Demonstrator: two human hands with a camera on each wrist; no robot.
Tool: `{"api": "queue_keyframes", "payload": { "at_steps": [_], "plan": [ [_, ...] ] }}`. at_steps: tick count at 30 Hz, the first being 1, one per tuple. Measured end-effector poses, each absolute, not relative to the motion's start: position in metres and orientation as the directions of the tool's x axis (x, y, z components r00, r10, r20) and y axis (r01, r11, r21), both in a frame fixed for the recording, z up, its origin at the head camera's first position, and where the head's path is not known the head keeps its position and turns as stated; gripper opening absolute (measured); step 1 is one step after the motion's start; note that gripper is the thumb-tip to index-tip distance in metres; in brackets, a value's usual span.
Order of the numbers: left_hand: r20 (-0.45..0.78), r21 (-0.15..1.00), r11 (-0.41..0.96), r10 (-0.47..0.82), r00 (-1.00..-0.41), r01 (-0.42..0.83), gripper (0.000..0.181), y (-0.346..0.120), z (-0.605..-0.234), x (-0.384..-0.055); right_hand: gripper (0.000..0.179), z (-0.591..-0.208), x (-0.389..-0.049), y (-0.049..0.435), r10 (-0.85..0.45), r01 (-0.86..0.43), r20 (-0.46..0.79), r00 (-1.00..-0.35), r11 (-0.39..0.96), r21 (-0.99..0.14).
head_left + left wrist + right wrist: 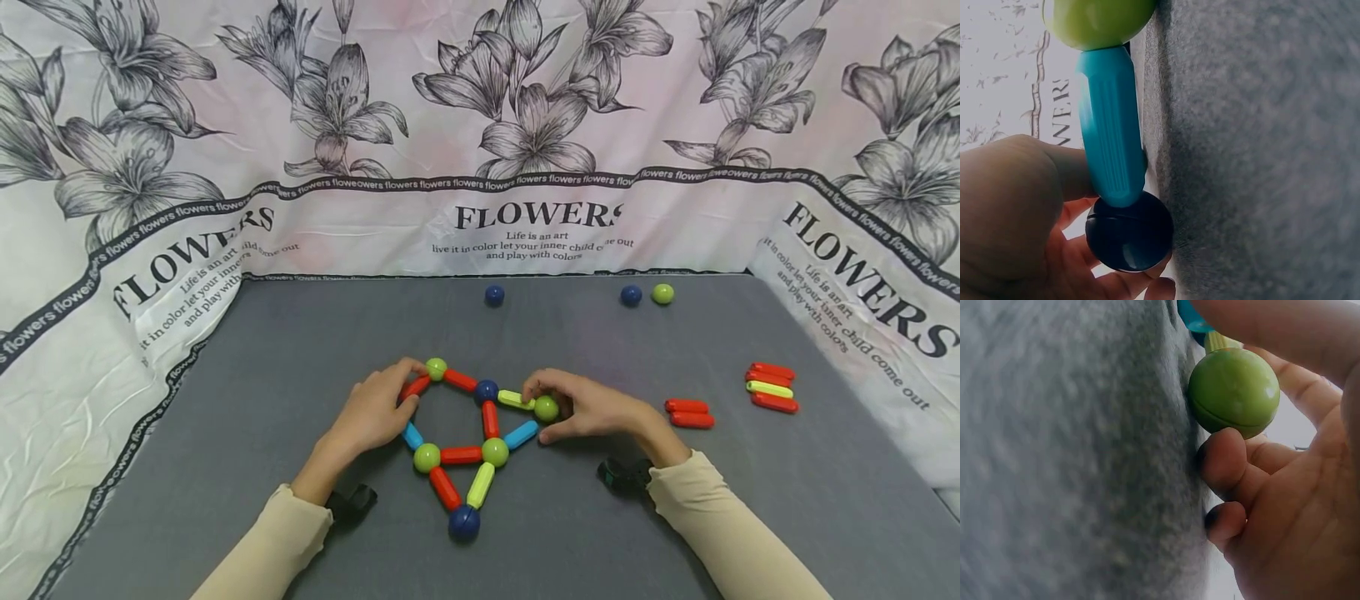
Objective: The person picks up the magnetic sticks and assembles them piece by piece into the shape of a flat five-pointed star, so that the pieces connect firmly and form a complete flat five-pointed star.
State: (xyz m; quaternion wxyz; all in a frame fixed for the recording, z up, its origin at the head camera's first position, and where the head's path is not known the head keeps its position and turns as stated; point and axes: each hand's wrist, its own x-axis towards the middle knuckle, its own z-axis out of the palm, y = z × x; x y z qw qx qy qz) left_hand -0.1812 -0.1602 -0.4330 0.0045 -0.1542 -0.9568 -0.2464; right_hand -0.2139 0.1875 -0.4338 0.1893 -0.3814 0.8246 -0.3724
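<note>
On the grey table lies a flat figure of rods and balls. My left hand [377, 406] curls round its left corner, where a dark blue ball [1129, 231] joins a blue rod [1110, 125] and a red rod [415, 387]; the head view hides that ball. My right hand [592, 405] holds a green ball [1235, 394] at the end of a yellow-green rod [516, 400]. Near the right thumb is the free end of another blue rod [521, 434], fixed to a green ball [495, 452]. A dark blue ball [464, 522] forms the near tip.
Two red rods [690, 413] lie right of my right hand. Beyond them is a row of red rods [775, 403] with one yellow-green rod [769, 389]. Along the back edge sit two dark blue balls [494, 295] and a green ball [663, 293]. Flowered cloth surrounds the table.
</note>
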Motion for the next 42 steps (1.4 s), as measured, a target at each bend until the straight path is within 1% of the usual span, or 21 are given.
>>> {"api": "queue_keyframes", "payload": {
  "at_steps": [4, 10, 14, 26, 31, 42],
  "plan": [
    [0.086, 0.472, 0.829, 0.294, -0.952, 0.299, 0.038, -0.161, -0.434, -0.181, 0.037, -0.433, -0.209, 0.184, -0.793, -0.534, -0.018, -0.609, 0.426, -0.730],
    [0.097, 0.472, 0.826, 0.298, -0.950, 0.307, 0.037, -0.161, -0.434, -0.181, 0.028, -0.430, -0.203, 0.178, -0.796, -0.582, -0.025, -0.605, 0.463, -0.668],
    [0.098, 0.472, 0.826, 0.297, -0.950, 0.307, 0.037, -0.161, -0.434, -0.181, 0.023, -0.428, -0.200, 0.175, -0.790, -0.578, -0.031, -0.612, 0.473, -0.665],
    [0.086, 0.481, 0.826, 0.290, -0.953, 0.295, 0.037, -0.160, -0.433, -0.180, 0.025, -0.429, -0.202, 0.179, -0.797, -0.593, 0.011, -0.604, 0.440, -0.674],
    [0.092, 0.479, 0.826, 0.291, -0.952, 0.298, 0.037, -0.161, -0.433, -0.180, 0.028, -0.428, -0.202, 0.180, -0.796, -0.581, -0.002, -0.605, 0.443, -0.683],
    [0.066, 0.497, 0.820, 0.291, -0.954, 0.284, 0.040, -0.162, -0.431, -0.180, 0.030, -0.426, -0.205, 0.183, -0.815, -0.533, -0.031, -0.578, 0.406, -0.742]
  ]
}}
